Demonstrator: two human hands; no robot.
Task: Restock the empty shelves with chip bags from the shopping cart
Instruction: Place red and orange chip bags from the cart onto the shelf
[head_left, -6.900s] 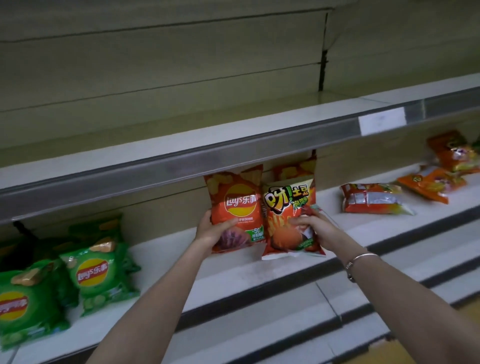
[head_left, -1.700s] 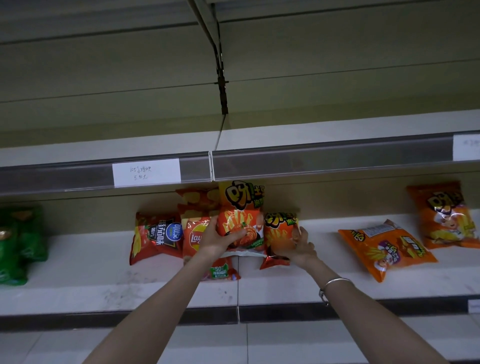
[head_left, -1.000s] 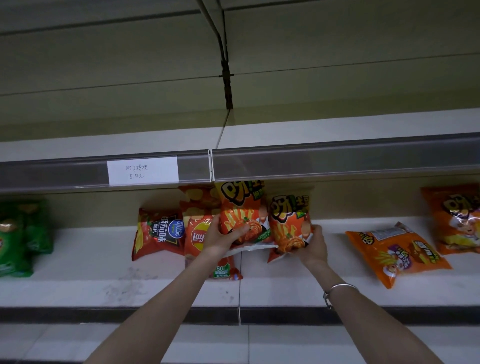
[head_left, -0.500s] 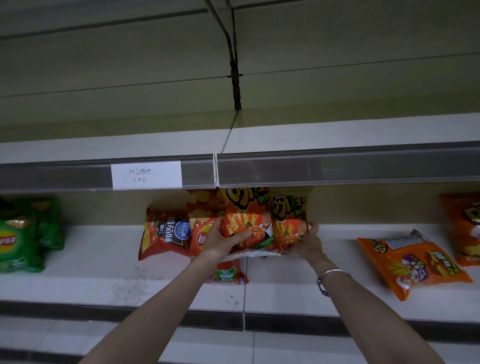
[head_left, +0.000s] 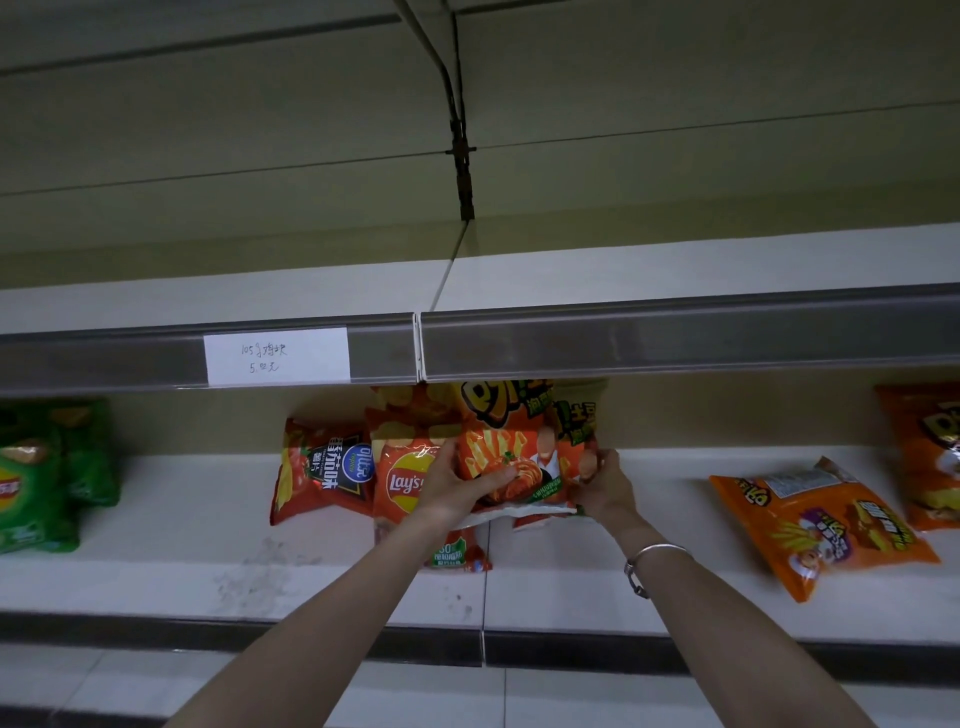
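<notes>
the left hand (head_left: 452, 499) is gripping an orange chip bag (head_left: 511, 457) upright, long axis vertical, top up; the right hand (head_left: 605, 491) is clasping a second bag (head_left: 577, 422) just behind.

Orange fries bag (head_left: 511, 457), upright, on shelf (head_left: 156, 582)

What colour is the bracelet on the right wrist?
Silver; the thin metal bracelet shows best in the head view.

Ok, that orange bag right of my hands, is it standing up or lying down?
Lying down. The orange bag lies flat on the shelf, its broad face turned up, nothing propping it.
</notes>
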